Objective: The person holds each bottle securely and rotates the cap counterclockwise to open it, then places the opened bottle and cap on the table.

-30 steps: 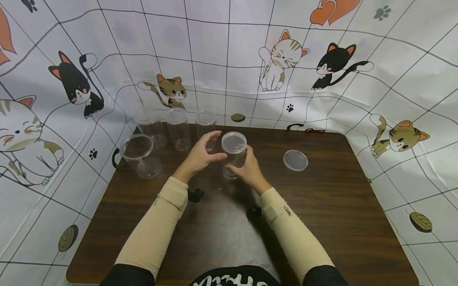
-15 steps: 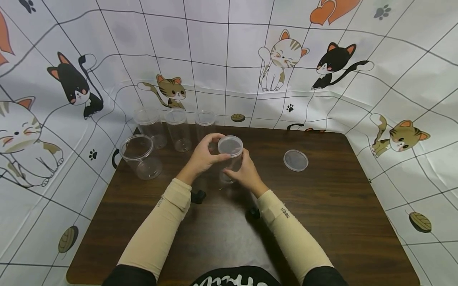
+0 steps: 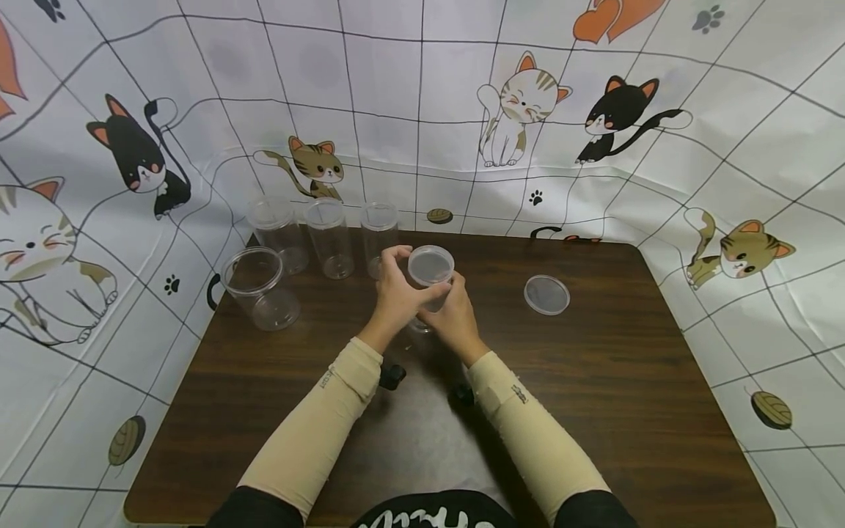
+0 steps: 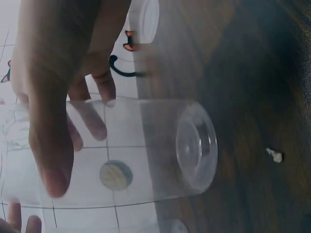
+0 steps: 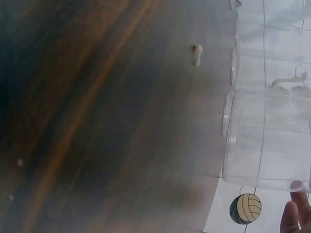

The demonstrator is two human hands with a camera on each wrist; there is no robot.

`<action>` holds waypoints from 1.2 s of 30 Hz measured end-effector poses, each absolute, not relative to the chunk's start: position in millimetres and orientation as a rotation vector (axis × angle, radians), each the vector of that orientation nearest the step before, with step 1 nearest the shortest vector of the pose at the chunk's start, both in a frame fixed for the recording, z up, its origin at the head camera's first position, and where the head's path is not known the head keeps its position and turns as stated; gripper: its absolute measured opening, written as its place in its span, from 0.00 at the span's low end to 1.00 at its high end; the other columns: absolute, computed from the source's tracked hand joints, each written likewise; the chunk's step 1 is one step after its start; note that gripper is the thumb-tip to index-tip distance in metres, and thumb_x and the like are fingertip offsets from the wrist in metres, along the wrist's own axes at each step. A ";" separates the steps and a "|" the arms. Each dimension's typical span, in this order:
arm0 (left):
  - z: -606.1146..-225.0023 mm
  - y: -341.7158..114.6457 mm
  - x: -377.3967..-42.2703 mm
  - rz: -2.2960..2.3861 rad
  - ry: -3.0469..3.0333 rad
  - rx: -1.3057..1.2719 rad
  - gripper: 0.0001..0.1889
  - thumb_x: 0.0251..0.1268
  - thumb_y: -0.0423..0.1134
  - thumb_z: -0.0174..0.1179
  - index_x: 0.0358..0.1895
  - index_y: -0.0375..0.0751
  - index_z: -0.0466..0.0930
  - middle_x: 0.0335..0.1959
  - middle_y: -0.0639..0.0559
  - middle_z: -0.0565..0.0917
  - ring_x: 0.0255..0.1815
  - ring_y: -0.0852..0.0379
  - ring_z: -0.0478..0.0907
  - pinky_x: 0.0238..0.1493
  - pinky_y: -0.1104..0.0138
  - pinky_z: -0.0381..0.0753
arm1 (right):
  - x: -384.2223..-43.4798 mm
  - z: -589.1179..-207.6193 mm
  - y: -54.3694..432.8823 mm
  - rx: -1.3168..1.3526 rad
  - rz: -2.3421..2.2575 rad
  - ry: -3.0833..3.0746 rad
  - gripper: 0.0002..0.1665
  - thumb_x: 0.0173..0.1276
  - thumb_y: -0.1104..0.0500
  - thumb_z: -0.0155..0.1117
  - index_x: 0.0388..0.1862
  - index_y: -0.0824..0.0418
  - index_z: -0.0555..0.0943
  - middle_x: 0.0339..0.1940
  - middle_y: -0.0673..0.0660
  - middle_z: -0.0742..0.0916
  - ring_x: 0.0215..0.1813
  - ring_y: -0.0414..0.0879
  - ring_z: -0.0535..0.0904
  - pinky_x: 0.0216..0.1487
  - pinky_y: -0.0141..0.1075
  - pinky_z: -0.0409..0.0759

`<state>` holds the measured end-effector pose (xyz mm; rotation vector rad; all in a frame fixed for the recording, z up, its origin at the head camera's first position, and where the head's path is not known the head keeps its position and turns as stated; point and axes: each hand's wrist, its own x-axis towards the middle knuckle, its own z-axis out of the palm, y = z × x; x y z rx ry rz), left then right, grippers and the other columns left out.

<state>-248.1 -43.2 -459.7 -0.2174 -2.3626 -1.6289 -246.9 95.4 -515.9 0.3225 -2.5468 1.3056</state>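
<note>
A tall clear plastic cup (image 4: 141,170) stands roughly upright between both hands near the table's middle. Its top bears a round translucent lid (image 3: 430,264). My left hand (image 3: 398,297) grips the cup from the left, thumb across the front and fingers behind. From the right side, my right hand (image 3: 455,323) holds it lower down, its thumb close to the left thumb. Whether the base touches the table cannot be told. Fingertips (image 5: 295,208) show beside the cup's wall in the right wrist view.
Several clear cups, among them a wide cup (image 3: 254,282) and a slim cup (image 3: 328,238), stand at the table's back left. A loose round lid (image 3: 546,295) lies to the right. Patterned white cloth (image 3: 422,110) hangs behind. A small pale bit (image 4: 275,155) lies on the tabletop.
My left hand came in from the left, touched the cup and shifted right around it. The cup moved slightly toward me, then back a little. My right hand stayed on it.
</note>
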 end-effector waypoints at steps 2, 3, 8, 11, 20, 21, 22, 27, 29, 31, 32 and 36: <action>-458.2 -48.3 -248.6 -1.663 -2.350 -0.262 0.47 0.46 0.51 0.82 0.63 0.42 0.58 0.69 0.49 0.66 0.70 0.47 0.63 0.68 0.44 0.60 | -247.8 -514.6 97.1 0.357 1.347 -2.534 0.56 0.54 0.55 0.83 0.71 0.70 0.58 0.63 0.71 0.76 0.64 0.63 0.75 0.64 0.55 0.73; -457.7 -52.0 -249.1 -1.686 -2.348 -0.289 0.47 0.47 0.49 0.81 0.63 0.41 0.58 0.69 0.49 0.65 0.71 0.47 0.62 0.69 0.45 0.60 | -248.2 -513.8 98.2 0.374 1.365 -2.530 0.56 0.54 0.55 0.84 0.71 0.69 0.57 0.63 0.70 0.75 0.65 0.62 0.74 0.65 0.55 0.72; -453.9 -76.7 -256.2 -1.811 -2.405 -0.488 0.44 0.54 0.45 0.76 0.70 0.40 0.57 0.71 0.43 0.64 0.73 0.43 0.58 0.71 0.43 0.62 | -250.5 -512.3 107.0 0.447 1.458 -2.526 0.56 0.53 0.56 0.85 0.70 0.69 0.58 0.64 0.67 0.75 0.64 0.59 0.74 0.65 0.54 0.72; -449.5 -89.7 -261.3 -1.859 -2.460 -0.625 0.45 0.56 0.43 0.75 0.74 0.41 0.59 0.72 0.40 0.64 0.73 0.41 0.59 0.69 0.43 0.64 | -252.5 -513.0 112.3 0.528 1.488 -2.543 0.57 0.51 0.58 0.86 0.71 0.69 0.58 0.64 0.66 0.75 0.63 0.58 0.74 0.64 0.53 0.72; -444.4 -95.4 -264.8 -1.873 -2.514 -0.752 0.39 0.58 0.36 0.75 0.73 0.42 0.67 0.69 0.46 0.71 0.64 0.45 0.69 0.66 0.43 0.67 | -252.8 -511.9 111.6 0.646 1.510 -2.562 0.57 0.51 0.60 0.85 0.72 0.70 0.58 0.66 0.68 0.75 0.67 0.59 0.72 0.68 0.54 0.69; -445.4 -93.3 -264.4 -1.875 -2.500 -0.722 0.39 0.57 0.35 0.75 0.72 0.41 0.67 0.68 0.45 0.72 0.64 0.45 0.69 0.66 0.42 0.67 | -252.4 -511.8 110.3 0.624 1.500 -2.561 0.57 0.51 0.60 0.85 0.72 0.71 0.58 0.66 0.68 0.75 0.67 0.59 0.72 0.68 0.54 0.69; -446.1 -90.7 -263.4 -1.874 -2.485 -0.688 0.39 0.56 0.35 0.76 0.71 0.40 0.67 0.67 0.45 0.72 0.65 0.46 0.69 0.67 0.43 0.66 | -251.9 -511.8 108.6 0.600 1.485 -2.558 0.58 0.51 0.59 0.85 0.72 0.71 0.58 0.66 0.69 0.74 0.67 0.60 0.73 0.68 0.54 0.70; -451.3 -73.6 -256.5 -1.878 -2.397 -0.458 0.41 0.53 0.40 0.79 0.68 0.40 0.64 0.64 0.44 0.70 0.65 0.46 0.66 0.68 0.45 0.64 | -249.4 -513.7 99.6 0.439 1.334 -2.562 0.57 0.53 0.52 0.85 0.71 0.70 0.58 0.63 0.69 0.76 0.62 0.62 0.76 0.61 0.55 0.75; -452.5 -66.4 -253.5 -1.854 -2.379 -0.385 0.42 0.52 0.43 0.79 0.67 0.41 0.62 0.64 0.45 0.68 0.65 0.47 0.65 0.67 0.45 0.65 | -248.4 -514.2 96.3 0.391 1.267 -2.563 0.57 0.53 0.50 0.84 0.70 0.69 0.59 0.62 0.69 0.76 0.59 0.64 0.77 0.58 0.56 0.76; -453.3 -59.7 -251.6 -1.804 -2.378 -0.334 0.43 0.50 0.45 0.80 0.66 0.41 0.61 0.64 0.44 0.68 0.65 0.47 0.65 0.66 0.46 0.66 | -247.1 -514.0 93.5 0.350 1.217 -2.566 0.57 0.53 0.50 0.84 0.70 0.69 0.59 0.61 0.69 0.76 0.57 0.65 0.77 0.57 0.58 0.75; -453.7 -56.9 -250.9 -1.781 -2.381 -0.312 0.44 0.50 0.46 0.81 0.65 0.41 0.61 0.64 0.44 0.68 0.64 0.47 0.65 0.65 0.47 0.67 | -246.7 -513.8 92.3 0.336 1.202 -2.567 0.56 0.53 0.50 0.84 0.69 0.69 0.58 0.61 0.69 0.75 0.57 0.65 0.77 0.58 0.59 0.73; -454.6 -51.6 -249.2 -1.721 -2.391 -0.241 0.45 0.47 0.49 0.82 0.64 0.43 0.61 0.63 0.44 0.68 0.63 0.48 0.66 0.62 0.50 0.68 | -245.6 -512.9 89.5 0.303 1.188 -2.563 0.56 0.51 0.54 0.85 0.68 0.69 0.59 0.60 0.70 0.75 0.55 0.67 0.76 0.58 0.60 0.71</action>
